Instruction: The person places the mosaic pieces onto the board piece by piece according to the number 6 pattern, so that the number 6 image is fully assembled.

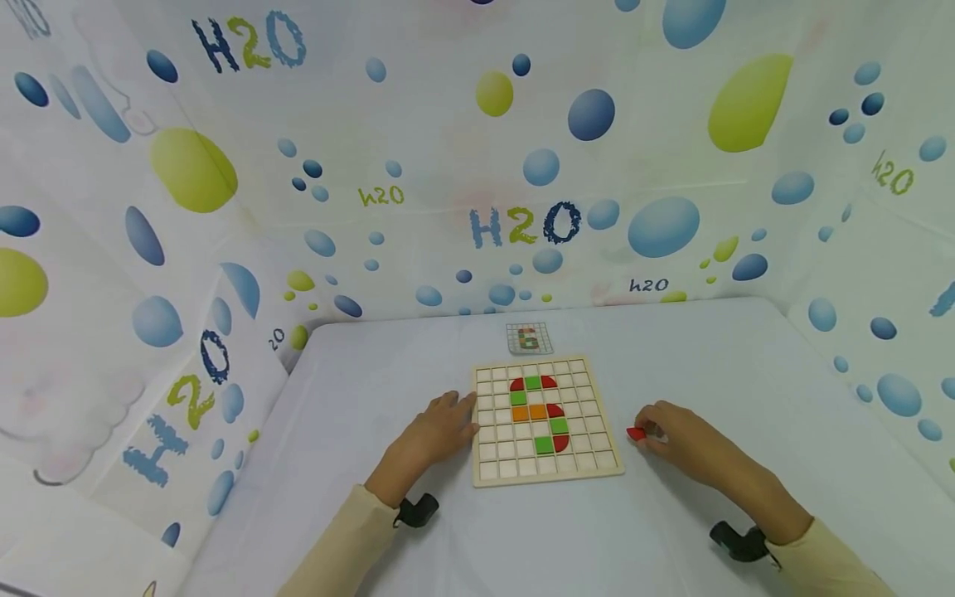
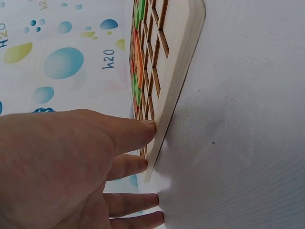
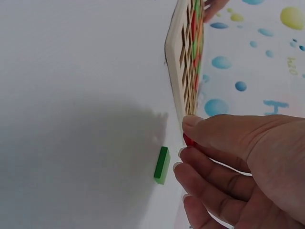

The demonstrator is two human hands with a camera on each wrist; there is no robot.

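Note:
A square wooden grid board [image 1: 505, 477] lies on the table, with red, green and orange tiles set in some cells. Along its left edge rests my left hand [image 1: 440, 427], thumb and fingertips touching the wooden rim, fingers fairly straight. My right hand [image 1: 682, 439], off the board's right side, pinches a small red tile [image 1: 636, 434] between thumb and fingers. In the right wrist view that red tile [image 3: 188, 140] is mostly covered by the fingertips. A loose green tile [image 3: 162, 165] lies on the table beside the right fingers; the head view does not show it.
Behind the board lies a small pattern card [image 1: 529, 338] showing a similar coloured figure on a grid. White cloth covers the table [image 1: 373, 365]. A printed curtain [image 1: 448, 124] with dots and lettering hangs at the back and sides.

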